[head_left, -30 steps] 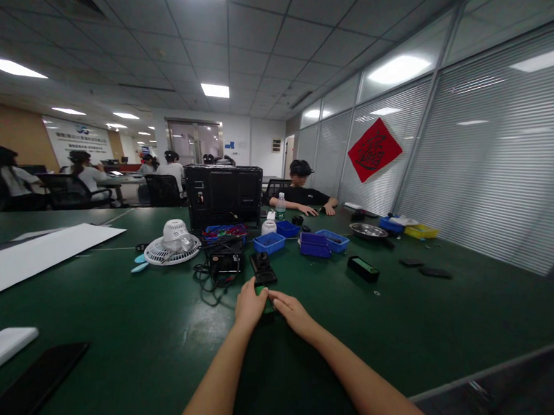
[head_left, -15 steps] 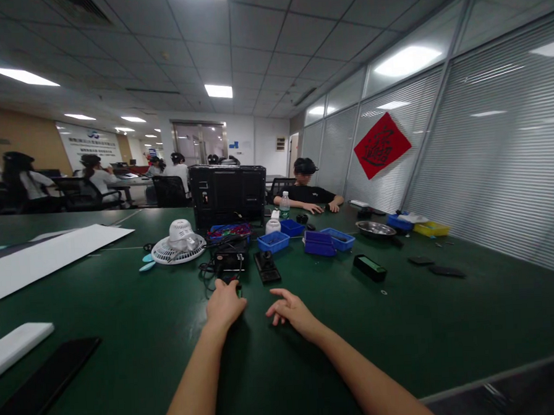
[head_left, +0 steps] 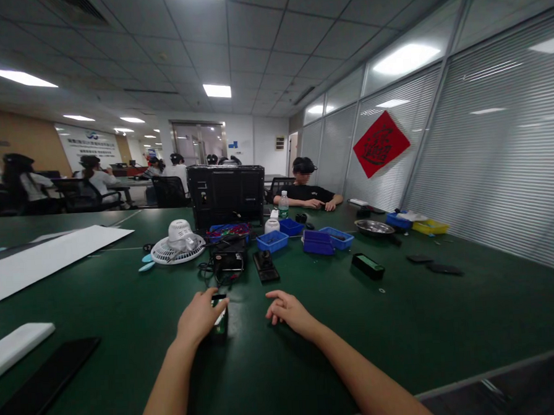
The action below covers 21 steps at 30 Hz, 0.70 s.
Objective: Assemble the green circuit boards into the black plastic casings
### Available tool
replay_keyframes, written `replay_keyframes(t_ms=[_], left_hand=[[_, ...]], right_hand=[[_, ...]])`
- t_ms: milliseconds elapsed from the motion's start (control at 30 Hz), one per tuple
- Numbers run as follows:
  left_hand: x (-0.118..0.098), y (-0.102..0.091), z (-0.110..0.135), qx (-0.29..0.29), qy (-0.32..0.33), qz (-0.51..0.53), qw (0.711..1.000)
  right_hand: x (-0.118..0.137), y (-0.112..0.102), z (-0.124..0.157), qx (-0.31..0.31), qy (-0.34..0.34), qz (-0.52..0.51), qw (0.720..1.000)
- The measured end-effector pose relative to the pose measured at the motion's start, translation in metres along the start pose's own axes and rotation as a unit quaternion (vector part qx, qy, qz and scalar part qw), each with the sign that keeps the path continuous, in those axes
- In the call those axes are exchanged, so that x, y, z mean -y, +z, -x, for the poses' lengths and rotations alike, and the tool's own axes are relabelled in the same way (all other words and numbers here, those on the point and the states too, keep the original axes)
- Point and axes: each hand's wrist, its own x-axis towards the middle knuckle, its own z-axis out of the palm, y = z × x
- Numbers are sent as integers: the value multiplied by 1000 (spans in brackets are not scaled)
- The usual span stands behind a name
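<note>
My left hand (head_left: 199,315) is closed round a small dark box with a green side (head_left: 220,322), low over the green table (head_left: 126,339) in front of me. A little to its right, my right hand (head_left: 286,309) hovers just above the table with its fingers loosely curled and nothing in them. A black device with tangled cables (head_left: 226,261) and a small black stand (head_left: 265,267) lie just beyond both hands. Another dark box with a green top (head_left: 367,266) rests further right.
A white fan (head_left: 178,243) lies face down at the left, a black case (head_left: 225,196) stands behind it, and blue bins (head_left: 318,240) and a metal bowl (head_left: 375,228) sit further back. A white board (head_left: 47,256), a white slab (head_left: 15,345) and a dark panel (head_left: 35,387) lie left. A person sits across the table.
Both hands were together on the green box. My left hand has carried it to the left and nearer me, while my right hand let go and stayed hovering.
</note>
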Motion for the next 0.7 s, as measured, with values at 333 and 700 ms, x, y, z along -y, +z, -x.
replay_keyframes(t_ms=[333,700], left_hand=[[-8,20,37,-44,38,-37,998],[37,0,34,-56,-73,-135,987]], right_hand=[[7,2,3,10,-3,26,1000],[-4,1,-1,13,-18,12,1000]])
